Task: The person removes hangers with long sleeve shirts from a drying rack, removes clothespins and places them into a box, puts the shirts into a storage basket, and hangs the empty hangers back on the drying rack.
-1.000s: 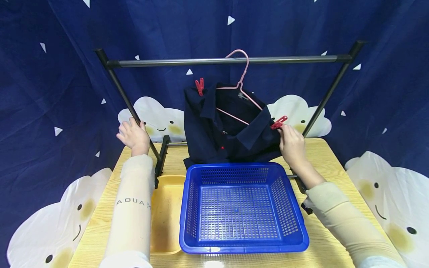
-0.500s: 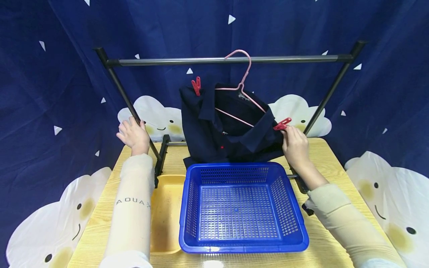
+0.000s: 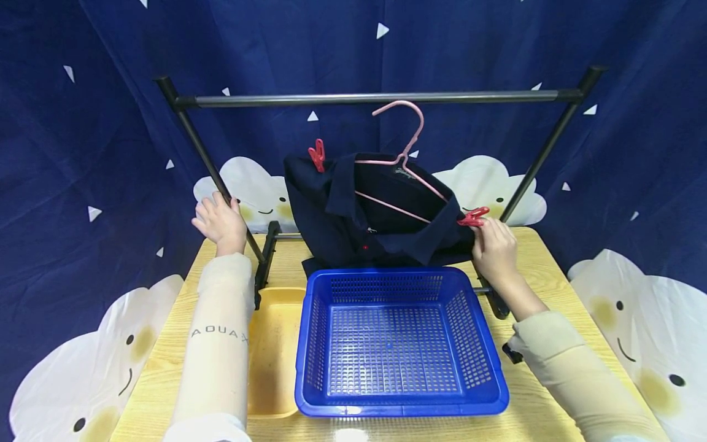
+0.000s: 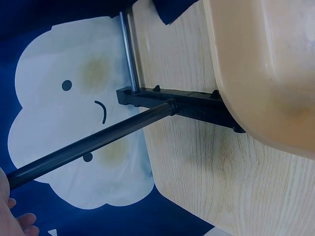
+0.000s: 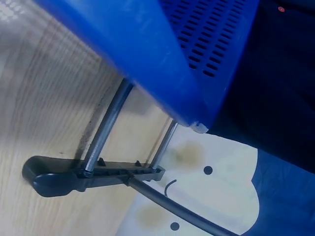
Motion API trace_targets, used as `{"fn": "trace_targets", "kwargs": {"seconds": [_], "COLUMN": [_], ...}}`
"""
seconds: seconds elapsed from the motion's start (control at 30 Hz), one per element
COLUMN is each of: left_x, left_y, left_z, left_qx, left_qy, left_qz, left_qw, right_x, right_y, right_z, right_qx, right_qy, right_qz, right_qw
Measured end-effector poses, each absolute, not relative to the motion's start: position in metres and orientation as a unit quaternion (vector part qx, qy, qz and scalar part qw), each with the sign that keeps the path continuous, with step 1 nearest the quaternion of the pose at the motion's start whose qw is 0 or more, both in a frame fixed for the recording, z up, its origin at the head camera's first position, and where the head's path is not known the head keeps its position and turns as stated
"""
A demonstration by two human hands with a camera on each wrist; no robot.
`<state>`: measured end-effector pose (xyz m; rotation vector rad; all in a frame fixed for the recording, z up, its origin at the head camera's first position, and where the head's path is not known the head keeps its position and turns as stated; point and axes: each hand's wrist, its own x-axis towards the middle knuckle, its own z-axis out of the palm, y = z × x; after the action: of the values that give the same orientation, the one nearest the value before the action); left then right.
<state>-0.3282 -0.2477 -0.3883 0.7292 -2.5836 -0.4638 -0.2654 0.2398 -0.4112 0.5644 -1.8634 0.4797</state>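
Note:
A dark navy collared shirt [image 3: 331,224] is on a pink hanger [image 3: 420,126], whose hook appears just below the rack's top bar [image 3: 287,100]. One red clip [image 3: 317,155] grips the left shoulder, another red clip [image 3: 474,217] the right. My right hand [image 3: 497,252] pinches the shirt beside the right clip; it is outside the right wrist view. My left hand [image 3: 221,225] rests against the rack's left post [image 3: 196,138], fingers spread. In the left wrist view, fingertips of my left hand [image 4: 17,221] show beside that post [image 4: 88,150].
A blue mesh basket [image 3: 402,411] stands at the front centre of the wooden table [image 3: 547,276], overlapping a yellow tray [image 3: 273,413] on its left. The shirt's lower part hangs behind the basket. Rack feet [image 4: 202,105] stand on the table; a blue cloud-print curtain [image 3: 469,43] is behind.
The hanger hook has dropped from the bar to below it. Shirt and clips have come lower, and my right hand has moved right and down with the shoulder. My left hand has stayed put.

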Motion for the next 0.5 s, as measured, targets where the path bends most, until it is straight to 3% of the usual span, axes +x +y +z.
{"fn": "trace_targets", "kwargs": {"seconds": [0.5], "left_x": [-0.327], "left_y": [-0.247], "left_z": [-0.387], "left_qx": [0.261], "left_qy": [-0.93], "left_qz": [-0.169], "left_qw": [0.196], "right_x": [-0.257], "right_y": [0.247], "right_z": [-0.43], "right_qx": [0.257], "right_qy": [-0.737], "right_qz": [0.226], "right_qw": [0.583]}}
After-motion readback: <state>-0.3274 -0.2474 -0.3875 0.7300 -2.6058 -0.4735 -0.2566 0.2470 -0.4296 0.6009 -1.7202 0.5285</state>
